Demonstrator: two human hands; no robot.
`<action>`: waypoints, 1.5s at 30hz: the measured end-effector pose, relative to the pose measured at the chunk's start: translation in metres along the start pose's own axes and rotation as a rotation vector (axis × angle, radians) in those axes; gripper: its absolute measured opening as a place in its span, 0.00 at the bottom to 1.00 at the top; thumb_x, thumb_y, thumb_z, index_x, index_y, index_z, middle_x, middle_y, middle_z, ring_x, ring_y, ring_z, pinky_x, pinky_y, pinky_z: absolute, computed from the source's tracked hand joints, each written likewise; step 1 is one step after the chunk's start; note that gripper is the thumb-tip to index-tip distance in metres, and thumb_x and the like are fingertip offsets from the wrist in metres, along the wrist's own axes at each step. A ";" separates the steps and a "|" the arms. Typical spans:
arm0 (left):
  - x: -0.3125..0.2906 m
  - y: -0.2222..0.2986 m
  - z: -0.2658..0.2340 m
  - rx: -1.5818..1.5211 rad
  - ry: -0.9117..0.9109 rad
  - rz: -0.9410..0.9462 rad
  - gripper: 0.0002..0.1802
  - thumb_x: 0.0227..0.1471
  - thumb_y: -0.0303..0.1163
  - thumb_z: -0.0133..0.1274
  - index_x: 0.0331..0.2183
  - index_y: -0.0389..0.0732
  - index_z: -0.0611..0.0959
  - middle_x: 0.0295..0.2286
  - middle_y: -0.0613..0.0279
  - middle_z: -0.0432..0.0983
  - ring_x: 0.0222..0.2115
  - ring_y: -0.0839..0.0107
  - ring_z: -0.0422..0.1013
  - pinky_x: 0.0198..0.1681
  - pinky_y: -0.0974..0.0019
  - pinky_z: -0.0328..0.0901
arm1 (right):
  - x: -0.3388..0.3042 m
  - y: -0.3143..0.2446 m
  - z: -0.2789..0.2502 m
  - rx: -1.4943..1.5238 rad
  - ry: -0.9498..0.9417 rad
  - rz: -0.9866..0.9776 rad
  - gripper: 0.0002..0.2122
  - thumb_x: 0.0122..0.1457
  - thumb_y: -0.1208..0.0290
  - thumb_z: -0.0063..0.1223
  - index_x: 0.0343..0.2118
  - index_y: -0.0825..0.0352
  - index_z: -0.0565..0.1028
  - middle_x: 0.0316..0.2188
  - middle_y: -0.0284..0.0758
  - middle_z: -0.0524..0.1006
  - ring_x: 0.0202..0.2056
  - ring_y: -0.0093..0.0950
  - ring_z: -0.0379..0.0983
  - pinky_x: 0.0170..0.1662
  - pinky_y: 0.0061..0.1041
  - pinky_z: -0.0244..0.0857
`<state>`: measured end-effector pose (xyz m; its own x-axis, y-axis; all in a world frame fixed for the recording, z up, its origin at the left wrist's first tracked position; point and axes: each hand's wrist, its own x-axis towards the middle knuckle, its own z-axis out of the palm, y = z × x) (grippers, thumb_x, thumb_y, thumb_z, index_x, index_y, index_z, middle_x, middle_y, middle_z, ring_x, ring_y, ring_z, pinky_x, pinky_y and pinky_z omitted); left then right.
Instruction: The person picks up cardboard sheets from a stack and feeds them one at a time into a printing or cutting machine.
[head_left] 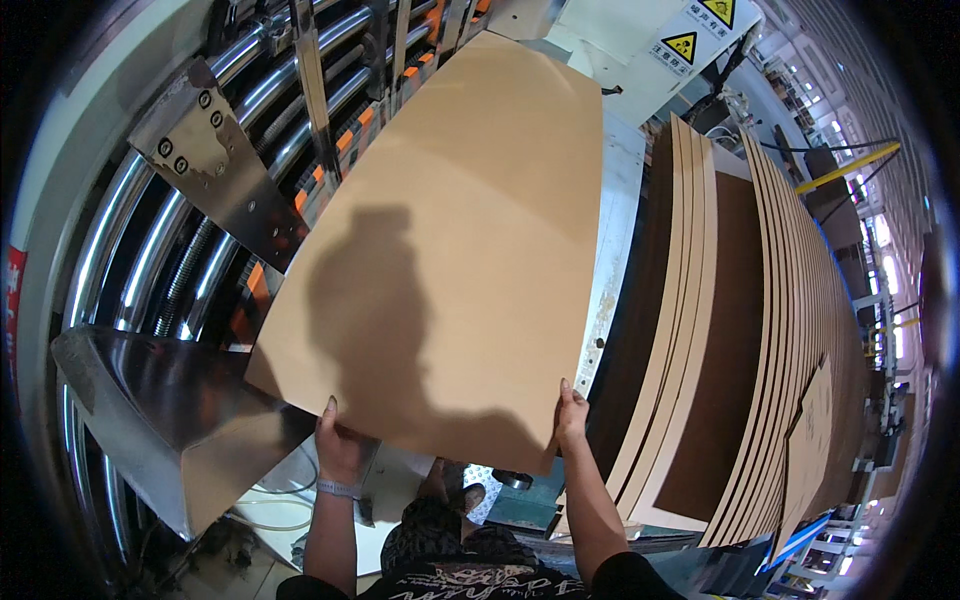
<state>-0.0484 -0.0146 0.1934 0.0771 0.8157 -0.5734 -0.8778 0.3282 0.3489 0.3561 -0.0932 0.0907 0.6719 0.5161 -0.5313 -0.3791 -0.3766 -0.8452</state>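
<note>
A large flat brown cardboard sheet [480,240] lies tilted in front of me, its far end reaching up beside the machine's rollers. My left hand [338,445] grips the near edge toward its left side, thumb on top and fingers hidden underneath. At the near right corner my right hand [571,415] holds the sheet's edge, thumb up along it. My shadow falls across the board. A bent, polished metal guide plate [150,400] stands just left of the sheet's near left corner.
Shiny steel rollers [130,240] and a bolted metal bracket [225,165] line the left side. Stacked cardboard sheets [780,360] stand on edge at the right. A white machine housing [630,40] with yellow warning signs rises at the far end. A cable [275,515] lies low at left.
</note>
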 end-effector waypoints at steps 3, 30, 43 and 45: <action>0.031 -0.011 -0.069 -0.088 0.059 0.028 0.20 0.52 0.32 0.47 0.47 0.40 0.68 0.44 0.61 0.67 0.46 0.66 0.64 0.47 0.61 0.61 | 0.000 0.033 0.035 0.057 -0.038 -0.043 0.17 0.53 0.60 0.53 0.31 0.74 0.71 0.28 0.36 0.75 0.29 0.25 0.70 0.35 0.24 0.65; 0.088 -0.083 -0.154 0.044 0.239 -0.078 0.23 0.52 0.28 0.48 0.50 0.41 0.65 0.47 0.62 0.64 0.47 0.65 0.63 0.50 0.60 0.60 | -0.061 0.123 0.052 -0.249 -0.337 0.266 0.19 0.59 0.61 0.41 0.46 0.72 0.65 0.40 0.39 0.71 0.40 0.29 0.68 0.42 0.26 0.63; 0.109 -0.084 -0.206 0.137 0.286 -0.023 0.14 0.52 0.31 0.49 0.42 0.42 0.71 0.39 0.63 0.70 0.40 0.69 0.68 0.43 0.61 0.65 | -0.069 0.223 0.016 -0.424 -0.526 0.426 0.17 0.60 0.63 0.40 0.45 0.72 0.65 0.36 0.42 0.73 0.34 0.34 0.73 0.33 0.29 0.69; 0.108 -0.078 -0.223 0.186 0.300 -0.025 0.11 0.52 0.32 0.49 0.39 0.41 0.72 0.35 0.64 0.72 0.36 0.71 0.69 0.40 0.63 0.66 | -0.064 0.234 0.018 -0.430 -0.490 0.447 0.17 0.60 0.62 0.40 0.43 0.73 0.66 0.35 0.41 0.73 0.33 0.34 0.73 0.32 0.28 0.69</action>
<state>-0.0773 -0.0584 -0.0613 -0.0688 0.6392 -0.7659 -0.7743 0.4500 0.4450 0.2128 -0.2007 -0.0738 0.1191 0.4878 -0.8648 -0.2005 -0.8412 -0.5021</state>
